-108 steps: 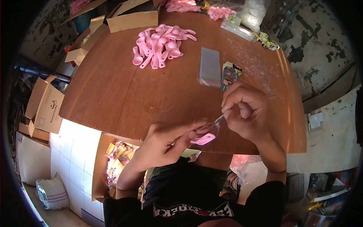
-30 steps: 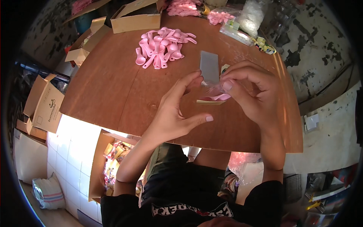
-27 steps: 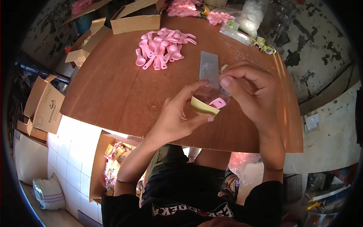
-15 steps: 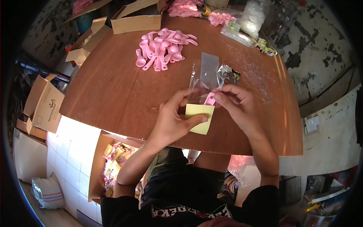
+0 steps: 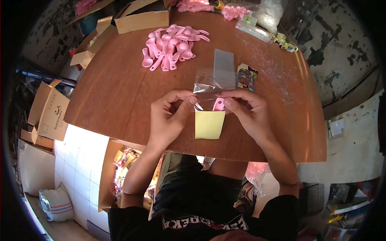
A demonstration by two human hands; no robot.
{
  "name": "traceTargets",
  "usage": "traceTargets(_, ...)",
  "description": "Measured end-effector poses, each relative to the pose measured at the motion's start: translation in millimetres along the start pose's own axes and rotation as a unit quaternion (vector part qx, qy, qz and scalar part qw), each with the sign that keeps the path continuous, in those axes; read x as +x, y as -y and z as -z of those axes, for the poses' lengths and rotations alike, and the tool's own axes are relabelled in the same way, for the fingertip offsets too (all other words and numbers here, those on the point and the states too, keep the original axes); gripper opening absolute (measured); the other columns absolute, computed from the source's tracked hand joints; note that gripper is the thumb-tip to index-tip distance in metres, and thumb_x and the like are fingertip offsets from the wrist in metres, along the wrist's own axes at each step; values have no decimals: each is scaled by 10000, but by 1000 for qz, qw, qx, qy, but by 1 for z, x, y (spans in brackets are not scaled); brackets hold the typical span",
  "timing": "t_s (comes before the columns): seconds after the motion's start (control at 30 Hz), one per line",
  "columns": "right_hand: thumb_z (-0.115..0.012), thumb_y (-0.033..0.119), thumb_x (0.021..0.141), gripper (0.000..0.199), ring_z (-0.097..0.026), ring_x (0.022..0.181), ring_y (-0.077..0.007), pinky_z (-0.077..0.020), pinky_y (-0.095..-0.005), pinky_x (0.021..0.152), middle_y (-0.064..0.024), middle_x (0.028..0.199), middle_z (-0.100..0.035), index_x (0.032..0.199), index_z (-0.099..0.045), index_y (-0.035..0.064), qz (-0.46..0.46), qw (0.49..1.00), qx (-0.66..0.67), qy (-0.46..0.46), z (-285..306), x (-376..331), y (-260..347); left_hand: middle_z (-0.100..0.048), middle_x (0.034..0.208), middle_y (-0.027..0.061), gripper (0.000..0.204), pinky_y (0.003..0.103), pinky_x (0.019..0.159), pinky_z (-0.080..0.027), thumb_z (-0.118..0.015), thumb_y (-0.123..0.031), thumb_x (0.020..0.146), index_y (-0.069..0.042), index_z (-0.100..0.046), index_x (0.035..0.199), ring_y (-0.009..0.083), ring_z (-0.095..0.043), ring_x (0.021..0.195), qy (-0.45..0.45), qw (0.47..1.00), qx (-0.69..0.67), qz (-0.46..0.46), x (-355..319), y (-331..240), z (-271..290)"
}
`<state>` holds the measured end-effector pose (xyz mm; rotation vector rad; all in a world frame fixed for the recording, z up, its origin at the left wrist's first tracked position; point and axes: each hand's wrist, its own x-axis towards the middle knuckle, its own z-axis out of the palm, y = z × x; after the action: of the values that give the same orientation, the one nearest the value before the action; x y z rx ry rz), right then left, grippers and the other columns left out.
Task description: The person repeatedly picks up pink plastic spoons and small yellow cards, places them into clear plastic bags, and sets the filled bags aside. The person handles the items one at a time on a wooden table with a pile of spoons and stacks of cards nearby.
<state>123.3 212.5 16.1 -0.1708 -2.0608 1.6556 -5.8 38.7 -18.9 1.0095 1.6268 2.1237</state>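
Note:
Over the near part of the brown table (image 5: 120, 92), my left hand (image 5: 167, 118) and my right hand (image 5: 249, 112) each pinch a side of a small clear plastic bag (image 5: 209, 90). A pink plastic spoon (image 5: 218, 104) pokes from the bag between my fingertips. A yellow card (image 5: 209, 124) hangs below the bag, between my hands. Behind the bag lie a stack of clear bags (image 5: 223, 62) and colourful printed cards (image 5: 245, 78).
A pile of pink spoons (image 5: 171, 46) lies at the table's far middle. An open cardboard box (image 5: 140, 18) and more pink items (image 5: 193, 5) sit at the back, clear packets (image 5: 257, 28) at the back right. Cardboard boxes (image 5: 50, 112) stand on the floor left.
My hands came down toward the near edge with the bag. The yellow card, earlier in my left fingers, now hangs flat below the bag; my left hand has shifted to the bag's edge.

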Motion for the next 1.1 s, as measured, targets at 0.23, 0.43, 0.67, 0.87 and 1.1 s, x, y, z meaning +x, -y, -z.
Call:
traceTargets(0.23, -641, 35, 935, 136, -655, 822, -105, -543, -230, 721, -85, 968, -700, 1043, -701, -22, 8, 999, 12, 42, 5, -2, -16, -705, 942, 68, 194, 221, 758, -496, -653, -30, 931, 40, -659, 1111, 94, -639, 828, 9, 999, -43, -7, -5, -1, 3)
traceTargets(0.43, -603, -72, 905, 165, -638, 829, -97, -503, -213, 705, -88, 969, -688, 1010, -711, -7, 79, 991, 14, 107, 9, 4, -18, -689, 968, 100, 165, 261, 780, -517, -589, 64, 920, 32, -706, 1031, 153, -672, 883, 85, 991, 45, -92, 1, 0, 16)
traceTargets(0.67, -543, -139, 880, 222, -639, 853, -93, -477, -196, 685, -101, 1002, -693, 985, -697, -19, 89, 988, -52, 116, 9, 3, -18, -679, 974, 101, 179, 272, 798, -501, -565, 104, 894, 37, -710, 976, 165, -646, 902, 96, 994, 11, -58, -1, 1, 18)
traceTargets(0.87, -525, -140, 872, 225, -660, 933, -137, -518, -227, 763, -130, 1002, -686, 1000, -683, -43, 97, 985, -66, 125, 4, 1, -5, -688, 940, 99, 137, 271, 786, -497, -577, 20, 924, 41, -711, 937, 154, -643, 894, 99, 994, -16, -48, 0, -2, 21)
traceTargets(1.1, -614, -64, 895, 124, -668, 956, -153, -554, -256, 775, -137, 1035, -670, 1001, -679, -51, 95, 988, -11, 122, 2, -1, -12, -697, 797, 76, 172, 257, 699, -491, -712, -120, 902, 33, -729, 826, 107, -635, 769, 61, 998, 32, -5, 1, -5, 16)
